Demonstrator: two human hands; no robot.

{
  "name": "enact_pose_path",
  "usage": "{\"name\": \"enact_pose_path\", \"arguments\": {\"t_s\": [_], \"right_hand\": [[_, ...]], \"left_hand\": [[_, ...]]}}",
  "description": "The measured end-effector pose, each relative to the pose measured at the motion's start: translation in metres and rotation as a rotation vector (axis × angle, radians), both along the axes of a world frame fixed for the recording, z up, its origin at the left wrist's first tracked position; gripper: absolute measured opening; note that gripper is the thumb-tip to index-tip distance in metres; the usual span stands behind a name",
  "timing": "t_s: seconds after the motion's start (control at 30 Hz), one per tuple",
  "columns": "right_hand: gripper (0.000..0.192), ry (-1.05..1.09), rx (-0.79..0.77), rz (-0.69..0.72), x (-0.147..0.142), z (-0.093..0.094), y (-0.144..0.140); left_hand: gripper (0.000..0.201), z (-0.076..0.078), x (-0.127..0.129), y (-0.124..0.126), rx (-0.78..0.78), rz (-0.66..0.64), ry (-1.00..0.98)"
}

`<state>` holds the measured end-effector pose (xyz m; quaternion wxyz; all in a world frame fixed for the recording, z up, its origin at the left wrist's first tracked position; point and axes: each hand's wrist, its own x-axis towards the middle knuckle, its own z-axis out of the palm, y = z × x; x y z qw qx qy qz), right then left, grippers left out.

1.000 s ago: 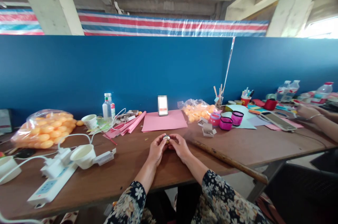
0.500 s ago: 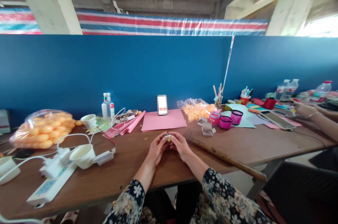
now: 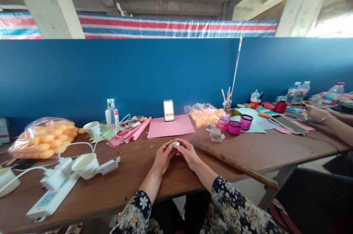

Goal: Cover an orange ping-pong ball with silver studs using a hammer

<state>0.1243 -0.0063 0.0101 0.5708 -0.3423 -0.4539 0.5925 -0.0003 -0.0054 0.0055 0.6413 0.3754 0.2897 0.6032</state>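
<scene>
Close together above the front of the brown table, my left hand (image 3: 163,156) and my right hand (image 3: 188,153) pinch one small shiny object (image 3: 175,145) between their fingertips. It looks silver and gold; its kind is too small to make out, and the fingers hide part of it. Just beyond the hands lies a pink paper sheet (image 3: 171,128), with a phone (image 3: 169,110) standing upright on its far part. To the right of the sheet sits a small open white box (image 3: 217,135) with little metallic pieces in it.
A wooden stick (image 3: 237,166) lies right of my hands. Bags of orange balls (image 3: 45,138) stand left and behind. A power strip (image 3: 51,199) and paper cup (image 3: 85,165) are at left. Magenta cloth bands (image 3: 235,127) sit at right, near another person's hand (image 3: 317,112).
Both hands stay together on the small shiny object, with slight finger movement around it. The view has shifted slightly.
</scene>
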Motion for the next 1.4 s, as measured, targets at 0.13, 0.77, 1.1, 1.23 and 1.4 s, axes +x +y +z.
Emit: {"name": "enact_pose_path", "arguments": {"t_s": [0.13, 0.77, 1.1, 1.23, 1.4], "right_hand": [[0.039, -0.009, 0.000, -0.012, -0.001, 0.000, 0.000], [0.043, -0.031, 0.063, 0.014, -0.001, -0.004, 0.003], [0.037, 0.022, 0.041, 0.063, 0.000, -0.007, 0.005], [0.037, 0.060, 0.022, 0.063, -0.002, -0.009, 0.007], [0.038, 0.092, 0.001, 0.032, -0.002, -0.012, 0.011]], "left_hand": [[0.033, 0.001, 0.000, -0.001, -0.002, 0.014, 0.011], [0.031, 0.003, 0.002, -0.002, -0.010, 0.036, 0.024], [0.032, -0.003, 0.001, 0.002, -0.017, 0.074, 0.021], [0.033, -0.001, 0.001, 0.001, 0.002, 0.062, 0.027], [0.032, 0.000, 0.001, -0.001, 0.024, 0.040, 0.025]]}}
